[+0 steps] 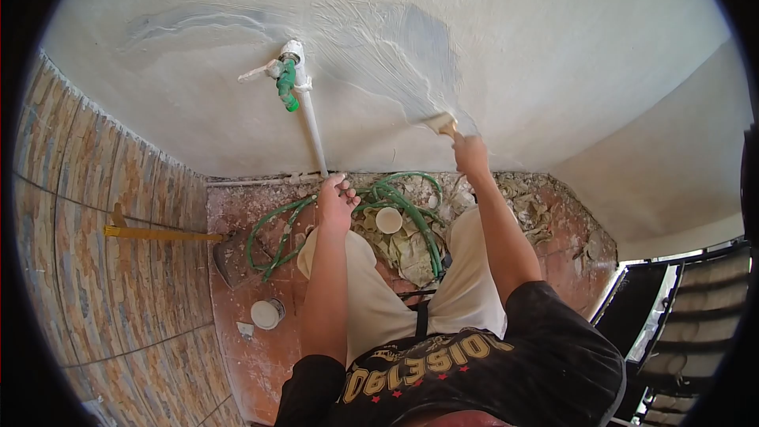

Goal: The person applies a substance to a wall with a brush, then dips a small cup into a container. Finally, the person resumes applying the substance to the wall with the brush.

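Observation:
A flat paintbrush (443,124) is gripped in my right hand (472,156), its bristles against the white wall (522,71). Around and above the brush, a wet grey streaked patch (423,43) spreads over the wall. My left hand (337,199) hangs palm up near the foot of the white pipe (315,130), fingers loosely bent and apart, with nothing visible in it. At the top of that pipe is a green tap (286,85) with a whitened handle. A coiled green hose (431,233) lies on the floor below my hands.
A white tub (267,314) stands on the red floor to the left, and a white cup (388,220) sits between my knees. A yellow-handled shovel (166,233) leans by the stone-clad wall (118,292). Paint scraps (534,217) litter the wall's base. Dark metal bars (696,324) are at right.

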`<state>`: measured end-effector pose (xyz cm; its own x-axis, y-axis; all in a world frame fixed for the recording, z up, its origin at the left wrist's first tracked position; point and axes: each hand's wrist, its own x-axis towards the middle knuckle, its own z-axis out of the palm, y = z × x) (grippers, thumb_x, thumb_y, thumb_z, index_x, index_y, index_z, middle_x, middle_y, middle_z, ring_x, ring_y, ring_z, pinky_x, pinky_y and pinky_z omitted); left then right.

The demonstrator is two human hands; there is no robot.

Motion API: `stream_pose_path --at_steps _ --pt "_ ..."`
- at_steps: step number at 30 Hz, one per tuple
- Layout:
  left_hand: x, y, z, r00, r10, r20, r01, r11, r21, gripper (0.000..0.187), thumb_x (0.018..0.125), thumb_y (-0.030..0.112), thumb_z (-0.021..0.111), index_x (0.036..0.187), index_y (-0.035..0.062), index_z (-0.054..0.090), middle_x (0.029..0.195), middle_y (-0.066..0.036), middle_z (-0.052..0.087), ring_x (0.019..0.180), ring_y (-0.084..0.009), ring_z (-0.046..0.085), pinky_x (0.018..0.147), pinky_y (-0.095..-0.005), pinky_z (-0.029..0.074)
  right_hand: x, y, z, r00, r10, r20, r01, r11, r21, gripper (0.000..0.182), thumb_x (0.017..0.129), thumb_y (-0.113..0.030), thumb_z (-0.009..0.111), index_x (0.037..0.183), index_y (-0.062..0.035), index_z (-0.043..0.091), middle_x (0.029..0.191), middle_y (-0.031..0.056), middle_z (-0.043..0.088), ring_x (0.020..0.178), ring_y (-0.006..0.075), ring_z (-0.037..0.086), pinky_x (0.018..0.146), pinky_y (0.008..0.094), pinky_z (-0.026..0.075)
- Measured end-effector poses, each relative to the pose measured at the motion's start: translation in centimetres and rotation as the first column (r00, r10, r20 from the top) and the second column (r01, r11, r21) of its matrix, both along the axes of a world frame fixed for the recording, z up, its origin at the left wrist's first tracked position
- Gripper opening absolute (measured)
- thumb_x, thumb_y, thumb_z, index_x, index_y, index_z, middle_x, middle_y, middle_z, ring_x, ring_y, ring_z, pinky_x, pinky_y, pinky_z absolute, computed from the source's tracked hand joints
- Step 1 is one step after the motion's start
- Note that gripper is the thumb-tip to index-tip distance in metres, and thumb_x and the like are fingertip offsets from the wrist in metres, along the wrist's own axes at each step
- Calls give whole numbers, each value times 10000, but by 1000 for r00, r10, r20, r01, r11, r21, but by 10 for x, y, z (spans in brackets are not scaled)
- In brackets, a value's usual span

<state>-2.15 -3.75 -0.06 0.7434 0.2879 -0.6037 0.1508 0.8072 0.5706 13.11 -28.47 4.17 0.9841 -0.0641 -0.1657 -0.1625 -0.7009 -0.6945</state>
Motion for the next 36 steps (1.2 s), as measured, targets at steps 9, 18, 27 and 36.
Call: stream_pose_path --at_steps 9,18,27,36 --pt "-2 5 -2 999 42 9 -42 999 5 148 803 180 568 825 116 436 758 -3 421 649 -147 449 592 -338 402 -18 108 139 756 201 622 -403 893 202 387 915 -302 491 750 26 615 489 104 450 432 152 439 445 318 341" --pt "-1 2 -2 1000 25 16 -25 999 -26 121 810 177 551 852 116 456 750 6 433 653 -141 435 607 -317 391 -7 -12 -70 970 40 239 14 976 -217 450 851 -349 534 711 71 613 654 260 587 637 383 606 609 444 461" --pt "-2 3 -2 999 36 14 -37 999 17 158 809 201 565 782 118 434 734 -4 429 643 -142 444 601 -322 400 -29 109 121 773 260 578 -435 881 185 390 892 -302 509 723 34 611 506 119 482 436 181 452 457 336 367" --pt "-3 5 -1 999 39 18 -39 999 -12 152 807 185 572 808 101 445 740 -9 436 650 -147 446 605 -325 400 -7 71 24 814 195 547 -253 967 32 296 909 -245 523 799 20 596 578 178 524 480 249 512 483 362 387"
